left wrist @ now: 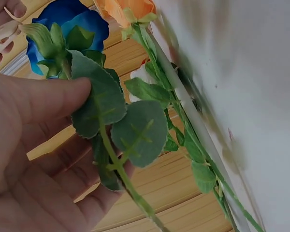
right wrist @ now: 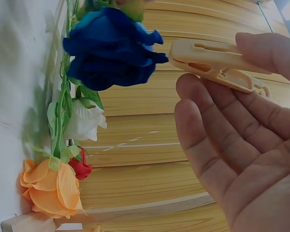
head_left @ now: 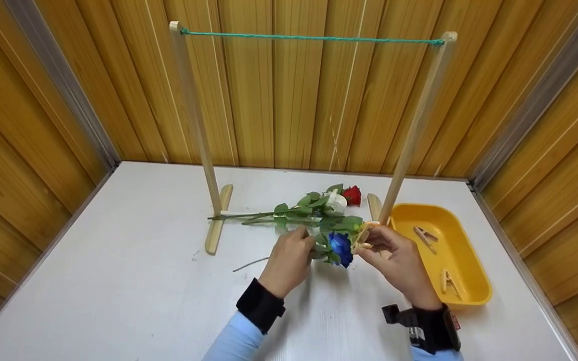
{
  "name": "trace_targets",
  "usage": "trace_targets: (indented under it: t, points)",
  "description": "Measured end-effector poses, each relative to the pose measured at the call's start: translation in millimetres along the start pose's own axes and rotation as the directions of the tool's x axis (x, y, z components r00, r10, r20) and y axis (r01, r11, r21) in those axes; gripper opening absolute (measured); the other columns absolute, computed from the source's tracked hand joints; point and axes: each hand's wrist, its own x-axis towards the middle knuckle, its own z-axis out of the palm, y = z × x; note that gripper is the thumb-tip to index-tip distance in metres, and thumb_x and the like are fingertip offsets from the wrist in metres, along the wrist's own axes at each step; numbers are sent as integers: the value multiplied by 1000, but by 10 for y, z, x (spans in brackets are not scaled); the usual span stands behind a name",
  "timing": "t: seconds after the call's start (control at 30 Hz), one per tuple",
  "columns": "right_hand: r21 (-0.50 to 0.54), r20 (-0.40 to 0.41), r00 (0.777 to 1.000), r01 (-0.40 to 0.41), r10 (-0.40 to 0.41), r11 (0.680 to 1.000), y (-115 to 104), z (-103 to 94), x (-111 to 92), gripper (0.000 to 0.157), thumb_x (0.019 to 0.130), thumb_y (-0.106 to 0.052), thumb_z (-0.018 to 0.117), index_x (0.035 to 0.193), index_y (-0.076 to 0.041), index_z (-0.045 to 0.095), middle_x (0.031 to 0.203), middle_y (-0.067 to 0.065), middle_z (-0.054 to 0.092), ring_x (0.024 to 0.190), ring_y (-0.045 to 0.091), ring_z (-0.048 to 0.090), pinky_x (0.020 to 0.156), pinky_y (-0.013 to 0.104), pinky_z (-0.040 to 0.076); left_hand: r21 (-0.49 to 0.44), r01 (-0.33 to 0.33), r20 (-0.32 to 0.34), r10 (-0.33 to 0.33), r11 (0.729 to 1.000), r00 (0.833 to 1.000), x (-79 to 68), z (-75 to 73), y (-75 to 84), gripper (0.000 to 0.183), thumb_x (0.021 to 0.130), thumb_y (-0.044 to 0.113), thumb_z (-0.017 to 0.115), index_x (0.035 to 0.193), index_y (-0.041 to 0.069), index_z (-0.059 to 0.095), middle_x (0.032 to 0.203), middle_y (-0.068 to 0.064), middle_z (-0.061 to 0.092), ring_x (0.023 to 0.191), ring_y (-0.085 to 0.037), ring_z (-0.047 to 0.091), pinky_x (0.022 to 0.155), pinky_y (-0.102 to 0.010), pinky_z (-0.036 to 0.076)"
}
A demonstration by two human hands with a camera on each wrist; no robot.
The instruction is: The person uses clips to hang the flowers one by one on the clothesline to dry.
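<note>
My left hand [head_left: 287, 255] pinches a blue rose [head_left: 340, 249] by its stem and leaves, thumb pressed over a green leaf [left wrist: 97, 94] just below the bloom. The bare stem end sticks out to the left of this hand. A beige clothespin [right wrist: 217, 63] is between the thumb and fingers of my right hand [head_left: 394, 258]. Its tip comes right up to the blue petals in the right wrist view. Behind the blue rose, an orange rose [right wrist: 53, 186], a white rose [head_left: 336, 202] and a red rose [head_left: 352, 195] lie on the table, stems pointing left.
A yellow tray [head_left: 480, 281] at the right holds two more clothespins [head_left: 425, 239]. Two wooden posts [head_left: 196, 115] on flat feet stand at the back, with a green cord [head_left: 309, 37] strung between their tops. Wood-patterned panels [head_left: 299, 100] wall in the white table [head_left: 93, 260].
</note>
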Motion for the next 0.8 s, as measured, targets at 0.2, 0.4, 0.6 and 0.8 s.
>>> trace_targets:
  t: [0.2, 0.4, 0.6, 0.8]
  points:
    - [-14, 3, 999, 46, -46, 999, 23, 18, 8, 30, 79, 5, 84, 106, -1, 72, 92, 4, 75, 82, 8, 70, 74, 16, 55, 17, 11, 76, -13, 1000, 997, -118, 118, 121, 10, 78, 4, 84, 80, 10, 75, 78, -1, 59, 66, -16, 60, 60, -30, 44]
    - [-31, 1, 996, 85, -85, 996, 36, 25, 13, 29, 79, 6, 84, 105, 1, 72, 90, 3, 75, 81, 6, 69, 72, 15, 54, 90, 4, 104, -14, 996, 994, -149, 216, 191, 14, 74, 2, 83, 79, 13, 76, 76, 0, 59, 66, -17, 60, 59, -30, 43]
    - [-25, 1, 997, 75, -75, 997, 37, 29, 16, 28, 79, 6, 84, 104, -1, 72, 90, 4, 75, 81, 6, 69, 72, 16, 54, 168, -16, 135, -7, 986, 991, -173, 327, 260, 17, 76, 0, 78, 84, 15, 78, 78, 0, 60, 69, -18, 59, 60, -30, 41]
    - [-22, 1, 998, 58, -58, 998, 32, 31, 19, 28, 80, 6, 84, 104, -2, 73, 90, 3, 74, 80, 6, 69, 72, 16, 54, 172, -11, 133, -12, 985, 991, -186, 402, 267, 18, 76, 2, 78, 86, 17, 79, 82, 0, 60, 73, -18, 57, 63, -30, 42]
